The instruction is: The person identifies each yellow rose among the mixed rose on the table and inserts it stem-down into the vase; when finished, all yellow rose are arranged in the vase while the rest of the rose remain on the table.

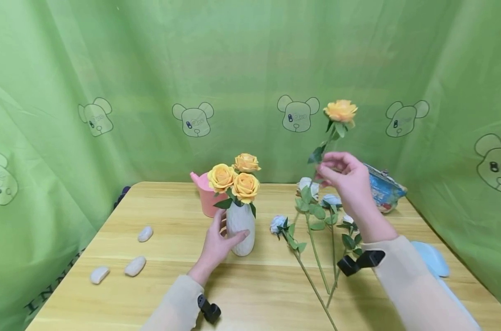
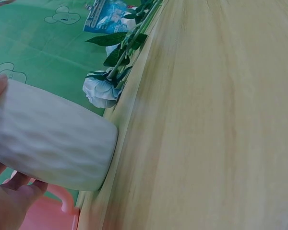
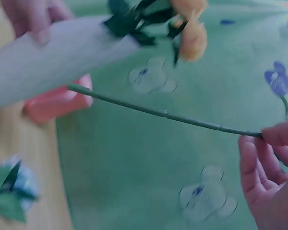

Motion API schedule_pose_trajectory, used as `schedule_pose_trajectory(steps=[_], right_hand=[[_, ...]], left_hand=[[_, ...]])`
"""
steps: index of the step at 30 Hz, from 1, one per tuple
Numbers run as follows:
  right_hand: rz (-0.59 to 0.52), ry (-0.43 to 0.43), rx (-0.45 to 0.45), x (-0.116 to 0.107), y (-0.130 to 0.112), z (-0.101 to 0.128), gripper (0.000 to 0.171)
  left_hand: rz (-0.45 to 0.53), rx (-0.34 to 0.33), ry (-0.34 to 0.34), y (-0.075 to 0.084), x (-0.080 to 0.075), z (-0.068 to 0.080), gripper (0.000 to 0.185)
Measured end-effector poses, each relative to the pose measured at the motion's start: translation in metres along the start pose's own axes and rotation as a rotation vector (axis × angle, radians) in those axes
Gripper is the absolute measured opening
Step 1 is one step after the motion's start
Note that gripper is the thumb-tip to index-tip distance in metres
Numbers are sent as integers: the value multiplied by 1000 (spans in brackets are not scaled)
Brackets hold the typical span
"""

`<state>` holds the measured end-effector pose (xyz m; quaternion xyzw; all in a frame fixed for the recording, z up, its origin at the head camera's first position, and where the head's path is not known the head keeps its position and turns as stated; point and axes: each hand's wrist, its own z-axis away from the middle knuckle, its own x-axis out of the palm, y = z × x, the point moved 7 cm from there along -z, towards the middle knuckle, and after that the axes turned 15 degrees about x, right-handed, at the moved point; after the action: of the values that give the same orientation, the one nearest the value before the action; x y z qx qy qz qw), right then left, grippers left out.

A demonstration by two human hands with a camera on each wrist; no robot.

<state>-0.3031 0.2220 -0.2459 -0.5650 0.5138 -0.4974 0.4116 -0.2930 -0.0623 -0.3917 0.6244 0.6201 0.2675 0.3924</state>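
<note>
Head view shows the right hand (image 1: 350, 177) pinching an orange rose (image 1: 340, 111) aloft right of the white vase (image 1: 241, 228), which the left hand (image 1: 217, 243) grips; I'd steer its stem tip slowly into the neck.

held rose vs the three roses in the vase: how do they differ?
The held rose is lifted above the table, pinched by its stem in the right hand; the vase roses stand in the white vase, which the left hand holds. One single, three clustered. All are orange with green leaves.
</note>
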Motion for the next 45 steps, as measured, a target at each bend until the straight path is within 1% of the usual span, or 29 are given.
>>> schedule_pose_trajectory(steps=[5,8,12,15,19,23,27,35,40,42,45], right_hand=[[-235,59,-172,20,-27,1,27],[-345,90,-273,29,-36,4,27],[-414,117,-354,39,-40,8,27],[-420,122,-369,45,-37,9,27],[-403,122,-371,52,-29,9,27],[-342,133,-369,56,-17,9,26],[-296,125,-361,62,-2,7,26],[-280,43,-335,82,21,4,25],[-251,6,-274,93,37,5,29],[-263,1,-234,95,43,5,32],[-292,-16,-181,98,52,4,31]], left_hand=[[1,1,-1,0,0,0,68],[-1,-2,-1,-1,0,0,68],[0,-9,-3,-2,1,1,68],[5,-13,-3,-2,1,1,68],[8,-15,-2,-2,2,1,68],[4,-14,-2,-2,1,1,67],[-2,-12,1,-1,0,1,66],[-3,-10,5,-1,0,1,66],[-5,-5,4,0,1,1,67],[-6,-3,3,1,1,1,67],[-9,0,3,1,0,1,67]])
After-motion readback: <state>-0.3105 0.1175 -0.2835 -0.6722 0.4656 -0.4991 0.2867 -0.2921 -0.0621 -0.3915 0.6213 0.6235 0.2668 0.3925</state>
